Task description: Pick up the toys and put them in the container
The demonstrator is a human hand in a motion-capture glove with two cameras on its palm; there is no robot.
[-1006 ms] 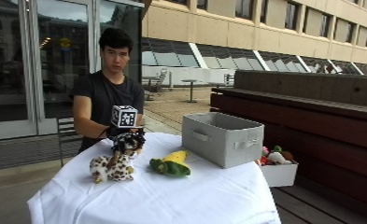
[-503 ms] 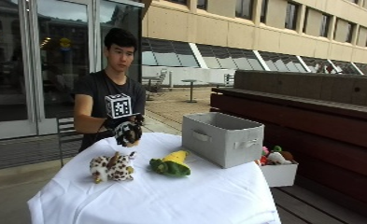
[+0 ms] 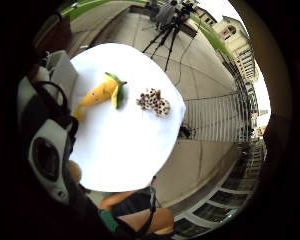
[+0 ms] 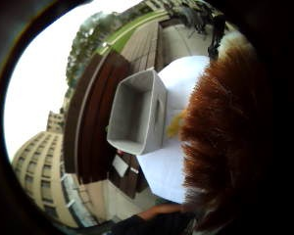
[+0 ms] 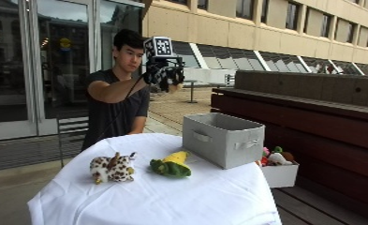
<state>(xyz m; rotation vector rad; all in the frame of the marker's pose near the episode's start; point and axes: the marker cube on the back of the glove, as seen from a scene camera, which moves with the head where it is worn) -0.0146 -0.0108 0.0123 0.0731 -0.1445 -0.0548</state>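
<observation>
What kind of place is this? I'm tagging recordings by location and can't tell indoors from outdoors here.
Probably an outdoor terrace or courtyard beside large buildings. A table with a white cloth stands on paving, a dark wooden bench wall runs behind the grey container, and glass doors and building fronts surround it.

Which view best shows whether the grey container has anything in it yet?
The right thumb side palm view: it looks down into the grey container, showing a bare interior. The outside view shows only its outer walls and handles. The little finger side palm view catches just an edge.
</observation>
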